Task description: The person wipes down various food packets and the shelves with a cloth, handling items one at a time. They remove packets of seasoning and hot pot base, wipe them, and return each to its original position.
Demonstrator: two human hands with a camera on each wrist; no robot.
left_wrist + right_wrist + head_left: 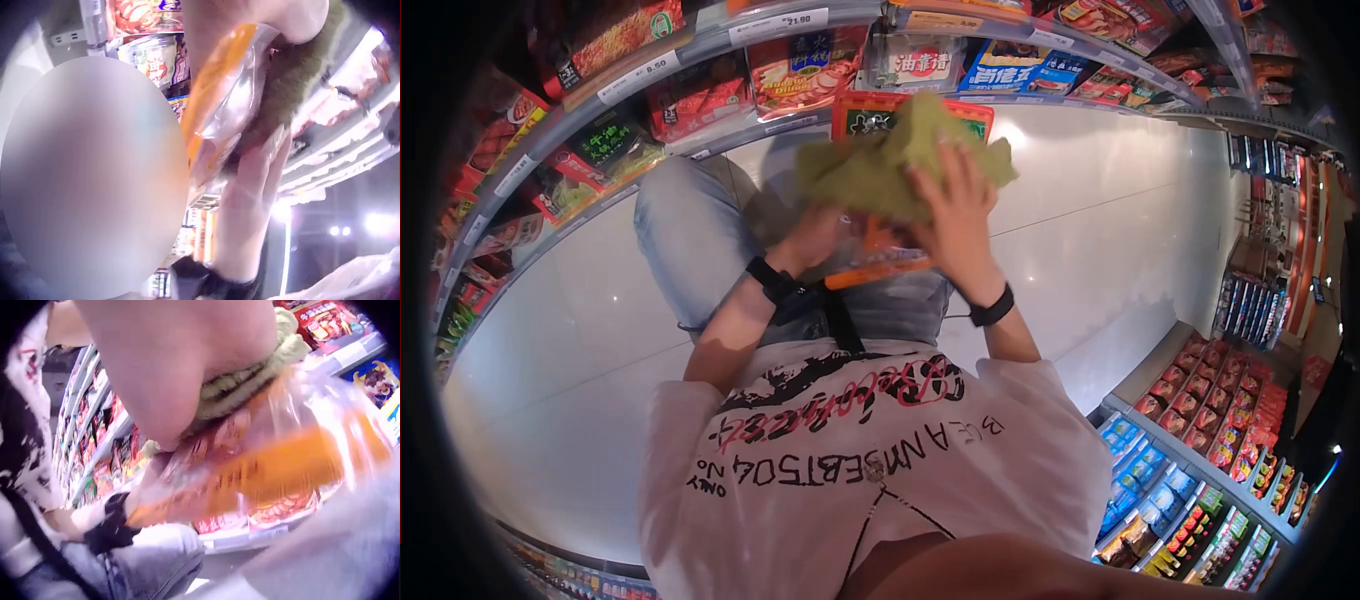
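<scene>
A bag of packaged food [878, 272], red and orange with clear plastic parts, is held over the person's lap. My left hand [815, 238] grips it at its left side, partly blurred and with fingertips hidden. Over the bag's printed face lies a bunched green cloth [880, 170]. My right hand [962, 212] holds the cloth against the bag, fingers spread over its folds. In the right wrist view, the bag's glossy plastic [294, 462] shows below the cloth [250, 384]. The left wrist view shows the right hand's fingers [253, 165] against the cloth from the other side.
Store shelves [720, 45] with price tags and packed food curve close in front. Bent knees in jeans [690, 215] are beneath the hands, above a pale tiled floor [1100, 200]. More stocked shelves [1200, 420] stand at the right.
</scene>
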